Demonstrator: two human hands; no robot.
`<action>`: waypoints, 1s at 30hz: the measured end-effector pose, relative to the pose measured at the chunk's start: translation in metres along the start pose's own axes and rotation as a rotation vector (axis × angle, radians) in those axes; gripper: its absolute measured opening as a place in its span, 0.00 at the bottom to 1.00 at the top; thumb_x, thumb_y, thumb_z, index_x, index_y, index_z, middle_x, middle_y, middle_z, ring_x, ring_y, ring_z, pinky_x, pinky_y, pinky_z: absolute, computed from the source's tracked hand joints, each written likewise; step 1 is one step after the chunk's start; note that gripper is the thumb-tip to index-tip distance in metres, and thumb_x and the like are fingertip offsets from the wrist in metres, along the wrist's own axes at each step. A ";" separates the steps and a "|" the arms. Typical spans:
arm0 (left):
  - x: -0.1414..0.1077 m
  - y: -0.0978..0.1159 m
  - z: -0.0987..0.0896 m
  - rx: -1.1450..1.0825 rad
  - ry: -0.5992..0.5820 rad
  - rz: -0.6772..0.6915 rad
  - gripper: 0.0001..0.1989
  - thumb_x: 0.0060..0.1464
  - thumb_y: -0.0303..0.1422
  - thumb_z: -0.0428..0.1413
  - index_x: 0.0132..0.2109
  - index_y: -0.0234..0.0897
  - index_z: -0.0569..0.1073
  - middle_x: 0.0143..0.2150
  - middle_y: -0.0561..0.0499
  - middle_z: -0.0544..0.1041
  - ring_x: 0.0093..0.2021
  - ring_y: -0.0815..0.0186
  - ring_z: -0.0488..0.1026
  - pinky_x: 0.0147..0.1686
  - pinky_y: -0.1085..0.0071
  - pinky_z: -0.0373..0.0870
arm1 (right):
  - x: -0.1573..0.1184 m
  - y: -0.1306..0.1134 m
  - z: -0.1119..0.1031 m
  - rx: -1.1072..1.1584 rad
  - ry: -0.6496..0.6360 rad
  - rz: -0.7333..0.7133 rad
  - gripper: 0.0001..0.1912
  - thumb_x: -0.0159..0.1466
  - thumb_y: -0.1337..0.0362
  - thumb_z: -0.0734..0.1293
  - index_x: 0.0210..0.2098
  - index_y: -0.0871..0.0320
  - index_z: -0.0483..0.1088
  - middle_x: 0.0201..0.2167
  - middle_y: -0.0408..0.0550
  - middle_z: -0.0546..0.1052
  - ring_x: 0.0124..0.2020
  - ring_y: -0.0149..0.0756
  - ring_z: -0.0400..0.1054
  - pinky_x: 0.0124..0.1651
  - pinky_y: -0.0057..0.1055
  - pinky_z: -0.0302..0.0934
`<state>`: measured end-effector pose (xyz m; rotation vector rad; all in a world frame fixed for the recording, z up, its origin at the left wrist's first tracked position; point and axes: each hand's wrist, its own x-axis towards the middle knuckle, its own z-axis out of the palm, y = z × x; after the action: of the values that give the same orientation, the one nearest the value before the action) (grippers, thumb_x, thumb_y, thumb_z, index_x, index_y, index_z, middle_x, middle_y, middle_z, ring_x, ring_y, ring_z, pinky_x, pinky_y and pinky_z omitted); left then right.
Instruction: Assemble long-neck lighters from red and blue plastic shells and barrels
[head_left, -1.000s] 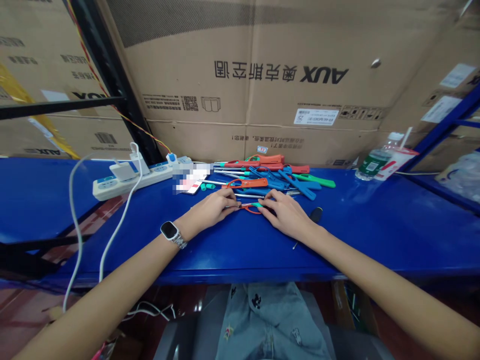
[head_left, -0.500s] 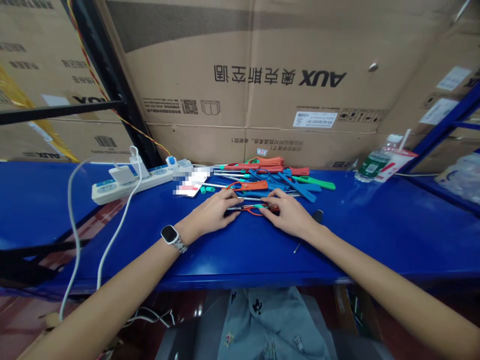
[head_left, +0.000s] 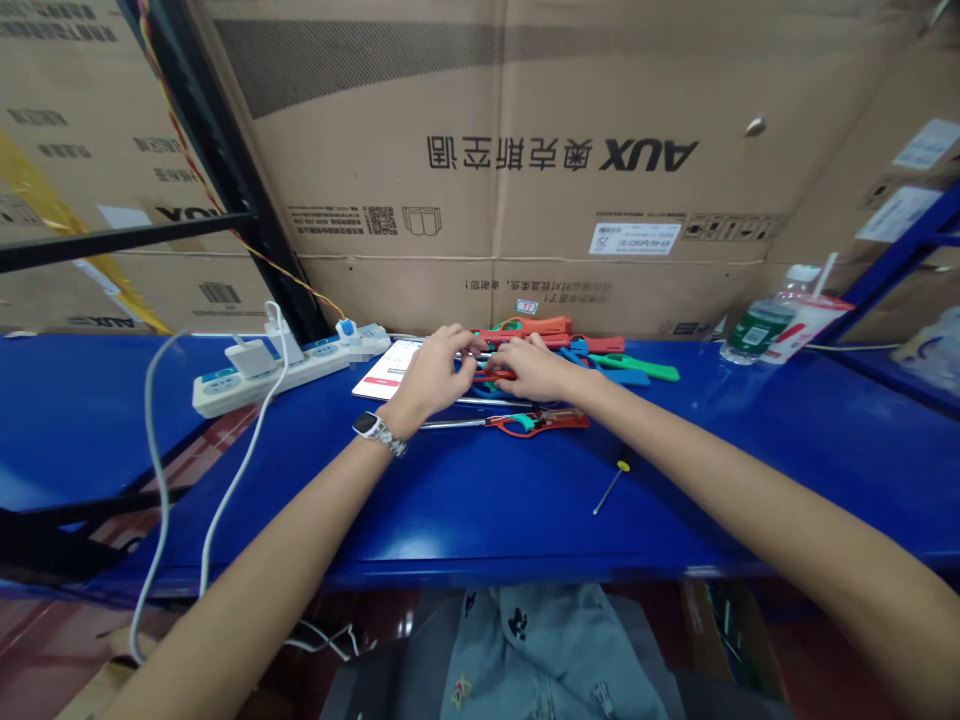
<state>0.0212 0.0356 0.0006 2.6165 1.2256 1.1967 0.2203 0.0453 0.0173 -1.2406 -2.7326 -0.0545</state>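
Several long-nosed stick lighters lie in a pile at the middle of the blue table, with red, orange, blue and green handles. My left hand [head_left: 439, 368] has its fingers curled at the pile, around the nozzle end of a red-orange stick lighter [head_left: 495, 376]. Its handle end is pinched by my right hand [head_left: 534, 368], which partly covers it. In front of my hands lies another stick lighter [head_left: 536, 423], orange with a teal trigger, its inner parts showing. A green-handled lighter [head_left: 637, 366] sticks out at the right of the pile.
A phone [head_left: 382, 370] lies left of the pile, near a white power strip [head_left: 300, 362] with plugs and cables. A screwdriver [head_left: 611, 488] with a yellow end lies at front right. A bottle [head_left: 761, 325] and cup [head_left: 810, 325] stand at the right. Cardboard boxes [head_left: 555, 220] rise behind.
Both hands have left the front orange lighter on the table and moved away from me to the pile, onto another lighter. The yellow-ended screwdriver has come into full view.
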 end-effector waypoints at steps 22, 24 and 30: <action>-0.026 0.025 0.009 -0.083 -0.119 0.361 0.15 0.69 0.42 0.58 0.56 0.42 0.78 0.50 0.45 0.79 0.51 0.58 0.77 0.52 0.57 0.76 | -0.088 0.009 -0.001 0.435 0.195 0.047 0.20 0.63 0.56 0.74 0.52 0.54 0.74 0.33 0.42 0.80 0.30 0.35 0.70 0.37 0.32 0.59; -0.026 0.024 0.007 -0.117 -0.137 0.327 0.14 0.70 0.43 0.57 0.54 0.41 0.80 0.48 0.45 0.80 0.49 0.59 0.77 0.51 0.58 0.77 | -0.087 0.011 0.001 0.433 0.193 0.017 0.16 0.64 0.56 0.74 0.50 0.53 0.75 0.36 0.43 0.81 0.33 0.36 0.72 0.39 0.32 0.60; -0.024 0.025 0.003 -0.254 -0.240 0.227 0.15 0.70 0.42 0.56 0.46 0.38 0.82 0.41 0.46 0.81 0.39 0.63 0.78 0.42 0.64 0.76 | -0.087 0.011 0.002 0.291 0.184 -0.122 0.19 0.63 0.57 0.75 0.52 0.53 0.77 0.47 0.50 0.79 0.45 0.42 0.74 0.48 0.37 0.63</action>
<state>0.0296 0.0033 -0.0092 2.6574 0.7032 0.9511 0.2851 -0.0118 0.0029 -0.9412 -2.5415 0.1983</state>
